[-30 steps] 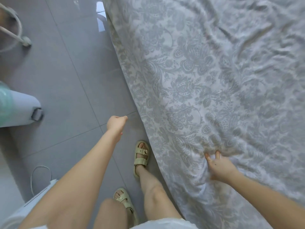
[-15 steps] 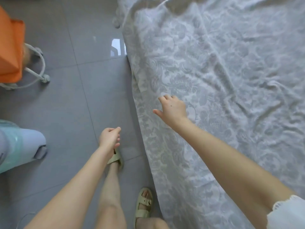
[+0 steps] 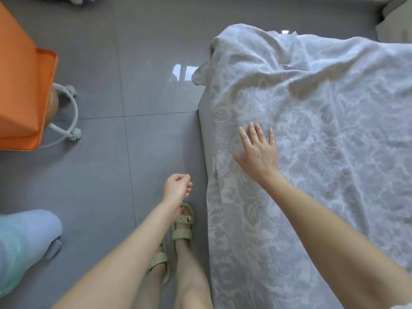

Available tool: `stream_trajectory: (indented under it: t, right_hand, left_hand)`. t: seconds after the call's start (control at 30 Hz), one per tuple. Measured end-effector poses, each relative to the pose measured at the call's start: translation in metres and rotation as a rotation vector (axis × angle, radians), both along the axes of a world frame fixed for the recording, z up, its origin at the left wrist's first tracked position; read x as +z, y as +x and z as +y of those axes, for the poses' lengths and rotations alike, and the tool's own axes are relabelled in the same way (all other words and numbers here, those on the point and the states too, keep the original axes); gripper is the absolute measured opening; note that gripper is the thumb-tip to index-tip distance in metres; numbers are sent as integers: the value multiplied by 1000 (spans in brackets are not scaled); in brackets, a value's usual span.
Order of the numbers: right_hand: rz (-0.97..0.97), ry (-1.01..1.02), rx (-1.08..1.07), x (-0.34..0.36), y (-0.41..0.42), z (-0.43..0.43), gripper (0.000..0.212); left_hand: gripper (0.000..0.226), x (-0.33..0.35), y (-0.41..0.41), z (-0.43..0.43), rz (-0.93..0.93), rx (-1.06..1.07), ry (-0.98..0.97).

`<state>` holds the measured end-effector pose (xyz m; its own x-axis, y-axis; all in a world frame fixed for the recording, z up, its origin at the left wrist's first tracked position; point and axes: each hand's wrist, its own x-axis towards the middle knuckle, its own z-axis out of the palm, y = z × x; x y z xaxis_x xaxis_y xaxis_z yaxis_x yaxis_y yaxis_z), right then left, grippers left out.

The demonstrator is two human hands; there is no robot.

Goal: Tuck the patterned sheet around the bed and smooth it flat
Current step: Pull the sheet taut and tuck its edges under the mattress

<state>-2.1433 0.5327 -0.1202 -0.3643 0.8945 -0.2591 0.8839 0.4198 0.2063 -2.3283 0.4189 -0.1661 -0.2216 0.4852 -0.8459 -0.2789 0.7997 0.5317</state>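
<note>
Grey-and-white cloth: the patterned sheet (image 3: pixel 323 152) lies spread over the bed (image 3: pixel 205 139) and fills the right half of the view. Its near edge hangs down the side closest to the person.
Far corner: the cloth is bunched and rumpled here, and a loose flap (image 3: pixel 198 78) sticks out over the floor (image 3: pixel 133 63).
Creases: long folds cross the far part of the sheet, while the cloth around the right hand looks flatter.
Bed side: a plain grey strip shows just left of the sheet's edge.
Right hand (image 3: pixel 259 152): it lies palm down on the sheet near the bed's left edge. The fingers are straight and spread, pressing flat and gripping nothing.
Left hand (image 3: pixel 177 188): it hangs over the floor beside the bed, apart from the sheet. The fingers are loosely curled with nothing in them.
Floor: glossy grey tiles with a bright reflection near the flap.
Feet: pale green sandals (image 3: pixel 181 226) stand on the tiles just beside the bed.
Orange box (image 3: pixel 20 85): it sits at the left edge on a white wheeled frame (image 3: pixel 73 112).
Lower left: a pale blue-green object (image 3: pixel 24 241). I cannot tell what it is.
</note>
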Motion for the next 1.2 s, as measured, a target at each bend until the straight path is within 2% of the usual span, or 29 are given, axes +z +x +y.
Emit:
stream_trajectory:
  t: [0.1,0.2,0.27,0.33,0.4,0.53,0.7,0.87,1.2]
  right_hand:
    - [23,87,97,-5,-1,42,68]
    - [44,90,77,-19,3,86,66]
    - [73,74,78,-38,7,101,69]
    - [131,97,102,-58,12,101,69]
    - [192,157,130,-71,17,99,68]
    - [262,205,154,-77,21,104,68]
    - [232,158,140,-73,17,103,69]
    - [146,64,95,-62,11,102,68]
    - [-29,-120,-8,-35,-5,101,70]
  left_hand:
    - [17,-19,17,42,6,63,-48]
    - [12,-41,35,82,-5,12,-81]
    - [34,-53,45,111,-60,-25,-70]
    - [42,-58,49,139,-183,25,-101]
    - [37,-59,47,159,-295,82,-136]
    - [28,-62,46,176,-389,-41,-149]
    - [14,-50,40,180,-278,-15,-114]
    - [27,-39,3,174,-102,-5,-78]
    - [37,-13,-91,150,-87,-45,-92]
